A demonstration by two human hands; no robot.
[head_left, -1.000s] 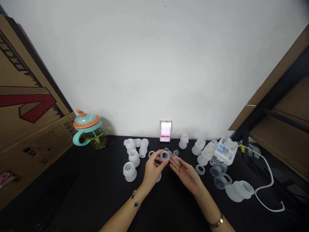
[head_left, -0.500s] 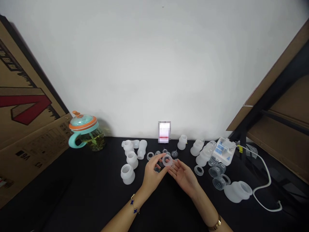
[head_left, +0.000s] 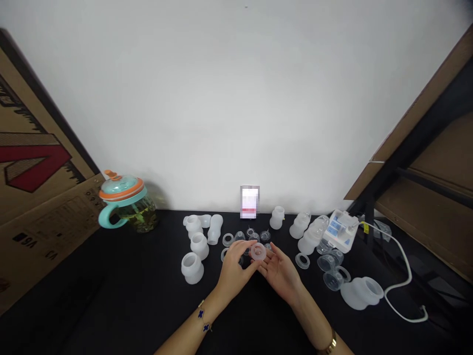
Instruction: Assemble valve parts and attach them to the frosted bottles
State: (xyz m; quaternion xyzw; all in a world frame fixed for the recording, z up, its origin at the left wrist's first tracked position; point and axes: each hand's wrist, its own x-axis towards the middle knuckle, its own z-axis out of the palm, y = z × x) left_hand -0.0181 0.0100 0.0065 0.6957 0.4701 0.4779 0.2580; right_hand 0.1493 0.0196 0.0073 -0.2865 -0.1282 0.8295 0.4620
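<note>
My left hand [head_left: 236, 264] pinches a translucent white bottle collar ring [head_left: 258, 251] at its left edge, between thumb and fingers. The ring's open face is turned up, and its centre looks filled by a clear, nipple-like piece. My right hand [head_left: 284, 278] lies palm up to the right, fingers stretched out, with the fingertips at the ring's lower right edge and the thumb apart. Whether those fingertips grip anything under the ring is hidden. Behind my hands lie several clear nipple-like parts [head_left: 265, 235] and another collar ring [head_left: 228, 240].
White wide-necked bottles [head_left: 192, 268] stand left. To the right are assembled bottles [head_left: 312, 236], a loose ring [head_left: 302, 261], clear cups [head_left: 333, 280], a large bottle [head_left: 362, 293] and a white device [head_left: 340, 230] with a cable. A teapot [head_left: 127, 202] stands far left, a blurred screen [head_left: 250, 202] by the wall.
The ring has turned slightly and moved a little lower; its centre, hollow before, now looks filled. My left hand still pinches it, and my right fingertips stay beside it. The view has shifted slightly.
</note>
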